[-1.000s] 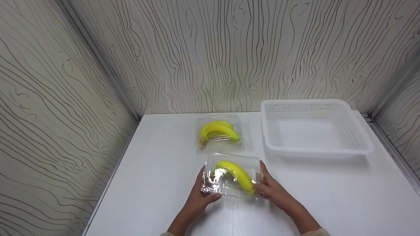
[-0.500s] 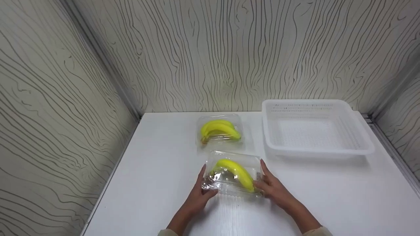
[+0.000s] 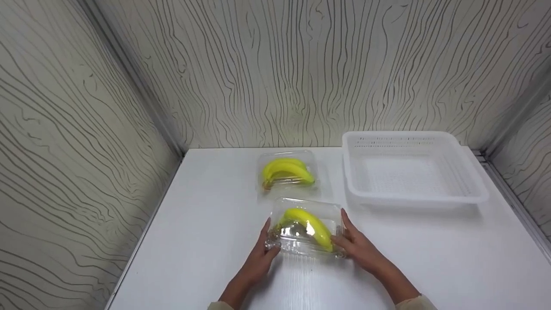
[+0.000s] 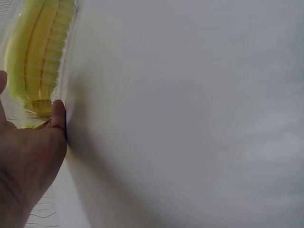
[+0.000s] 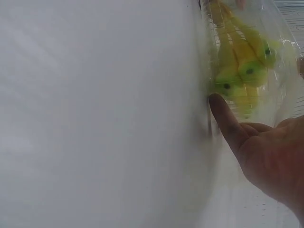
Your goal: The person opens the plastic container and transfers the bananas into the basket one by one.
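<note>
Near the middle of the table, both hands hold a clear plastic clamshell box (image 3: 308, 204) with bananas (image 3: 316, 228) inside. My left hand (image 3: 257, 260) grips its left end, the thumb at the near left corner and fingers along the side. At the right end, my right hand (image 3: 361, 249) holds the box with its thumb over the near corner. Banana stems (image 4: 42, 108) point toward the left hand in the left wrist view. Dark banana tips (image 5: 250, 71) lie near the right hand in the right wrist view. Parts of the fingers are hidden behind the box.
A second clear clamshell box (image 3: 312, 157) of bananas (image 3: 286, 168) lies just beyond the held one. To the back right stands a white plastic basket (image 3: 417, 199) with perforated walls. Wood-grain panels (image 3: 297, 73) enclose the white table (image 3: 206, 206) at the back and sides.
The left thumb has drawn back leftward along the box's near edge. The box has shifted very slightly away from the person. The right hand keeps its hold; the other box and basket stay put.
</note>
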Demonstrator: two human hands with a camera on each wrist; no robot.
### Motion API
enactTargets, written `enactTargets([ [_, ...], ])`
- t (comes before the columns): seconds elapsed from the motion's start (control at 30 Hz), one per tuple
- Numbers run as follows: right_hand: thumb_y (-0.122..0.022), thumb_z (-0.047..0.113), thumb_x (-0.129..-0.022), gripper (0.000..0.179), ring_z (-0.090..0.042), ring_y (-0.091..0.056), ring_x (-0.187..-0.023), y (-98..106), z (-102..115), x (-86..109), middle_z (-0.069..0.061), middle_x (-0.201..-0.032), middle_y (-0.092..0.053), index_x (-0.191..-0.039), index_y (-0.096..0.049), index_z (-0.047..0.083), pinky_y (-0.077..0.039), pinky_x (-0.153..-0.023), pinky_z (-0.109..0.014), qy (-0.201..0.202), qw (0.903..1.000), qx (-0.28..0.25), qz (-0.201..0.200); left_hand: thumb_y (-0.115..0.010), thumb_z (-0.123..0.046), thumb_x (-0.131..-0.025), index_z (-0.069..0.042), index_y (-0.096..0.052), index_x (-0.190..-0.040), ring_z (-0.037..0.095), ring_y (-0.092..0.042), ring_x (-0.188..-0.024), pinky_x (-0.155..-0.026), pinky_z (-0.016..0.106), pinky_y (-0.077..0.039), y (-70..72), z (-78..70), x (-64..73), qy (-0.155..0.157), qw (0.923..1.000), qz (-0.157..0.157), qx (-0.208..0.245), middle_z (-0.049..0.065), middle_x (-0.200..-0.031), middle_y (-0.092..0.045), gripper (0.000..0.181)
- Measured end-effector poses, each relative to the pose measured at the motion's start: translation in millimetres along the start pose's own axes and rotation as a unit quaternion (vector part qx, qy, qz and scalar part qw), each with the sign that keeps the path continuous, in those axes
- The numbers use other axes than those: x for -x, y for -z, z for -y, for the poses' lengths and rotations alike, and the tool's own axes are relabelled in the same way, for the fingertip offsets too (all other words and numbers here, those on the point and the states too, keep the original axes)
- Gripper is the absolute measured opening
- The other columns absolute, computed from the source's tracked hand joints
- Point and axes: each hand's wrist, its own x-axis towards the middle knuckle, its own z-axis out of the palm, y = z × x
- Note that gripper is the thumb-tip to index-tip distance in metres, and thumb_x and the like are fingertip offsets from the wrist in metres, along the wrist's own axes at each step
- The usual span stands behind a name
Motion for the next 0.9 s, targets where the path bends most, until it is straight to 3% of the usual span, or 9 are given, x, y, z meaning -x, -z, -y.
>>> enactTargets([
  [0.1, -0.063, 0.051, -0.102, 0.100, -0.056, -0.035, -0.156, -0.7, 0.2, 0.6, -0.031, -0.175, -0.015, -0.174, 0.000, 0.023, -0.056, -0.108, -0.057, -0.002, 0.9999, -0.011, 0.000, -0.051, -0.035, -0.108, -0.032, -0.008, -0.174, 0.049, -0.015, -0.165, -0.128, 0.074, -0.016, 0.5, -2.0, -1.8, 0.006, 1.0000, 0.003, -0.003, 0.015, -0.181, -0.013, 0.078],
  [0.2, -0.063, 0.052, -0.102, 0.100, -0.056, -0.036, -0.155, -0.6, 0.3, 1.6, -0.031, -0.175, -0.014, -0.174, 0.001, 0.023, -0.059, -0.101, -0.049, -0.002, 0.9999, -0.014, 0.002, -0.045, -0.036, -0.111, -0.030, -0.012, -0.174, 0.050, -0.022, -0.163, -0.128, 0.074, -0.020, 0.6, -3.1, -2.8, 0.009, 0.9999, 0.001, -0.007, 0.016, -0.180, -0.017, 0.071],
  [0.37, -0.062, 0.053, -0.103, 0.099, -0.055, -0.031, -0.158, 0.4, -0.5, 2.4, -0.031, -0.175, -0.018, -0.174, 0.000, 0.024, -0.054, -0.110, -0.058, -0.001, 0.9999, 0.010, -0.004, -0.033, -0.039, -0.117, -0.027, -0.022, -0.172, 0.047, -0.028, -0.162, -0.128, 0.069, -0.027, 1.7, -2.9, -2.8, -0.008, 0.9998, -0.007, -0.019, 0.015, -0.179, -0.023, 0.058],
  [0.47, -0.062, 0.053, -0.103, 0.098, -0.056, -0.032, -0.157, 0.3, -0.8, 1.9, -0.031, -0.174, -0.019, -0.174, 0.000, 0.025, -0.053, -0.112, -0.060, 0.002, 0.9999, 0.016, -0.005, -0.035, -0.035, -0.117, -0.026, -0.022, -0.172, 0.047, -0.027, -0.162, -0.126, 0.068, -0.032, 2.4, -0.7, -2.4, -0.017, 0.9994, -0.014, -0.027, 0.016, -0.178, -0.024, 0.058],
  [0.63, -0.066, 0.048, -0.102, 0.098, -0.054, -0.044, -0.151, -0.2, -1.1, 1.4, -0.035, -0.170, -0.029, -0.174, -0.004, 0.026, -0.062, -0.098, -0.049, -0.001, 0.9999, -0.010, -0.011, -0.042, -0.028, -0.116, -0.026, -0.019, -0.173, 0.048, -0.038, -0.157, -0.120, 0.066, -0.043, 2.4, 4.0, -2.6, -0.034, 0.9992, -0.019, -0.009, 0.021, -0.177, -0.027, 0.062],
  [0.73, -0.067, 0.046, -0.102, 0.098, -0.050, -0.050, -0.148, -0.5, -1.6, 0.7, -0.035, -0.168, -0.032, -0.174, -0.004, 0.025, -0.064, -0.090, -0.042, -0.007, 0.9995, -0.029, -0.015, -0.043, -0.031, -0.115, -0.029, -0.019, -0.172, 0.046, -0.038, -0.158, -0.122, 0.065, -0.041, 1.6, 4.8, -2.3, -0.031, 0.9993, -0.022, -0.005, 0.018, -0.177, -0.028, 0.062],
  [0.9, -0.062, 0.050, -0.104, 0.097, -0.050, -0.039, -0.156, -0.5, 0.4, 0.9, -0.030, -0.170, -0.032, -0.174, -0.003, 0.020, -0.051, -0.115, -0.060, -0.002, 0.9997, -0.002, -0.022, -0.044, -0.035, -0.115, -0.031, -0.025, -0.171, 0.046, -0.030, -0.162, -0.128, 0.068, -0.029, -1.0, 4.0, -1.8, -0.028, 0.9983, -0.041, -0.031, 0.015, -0.176, -0.032, 0.059],
])
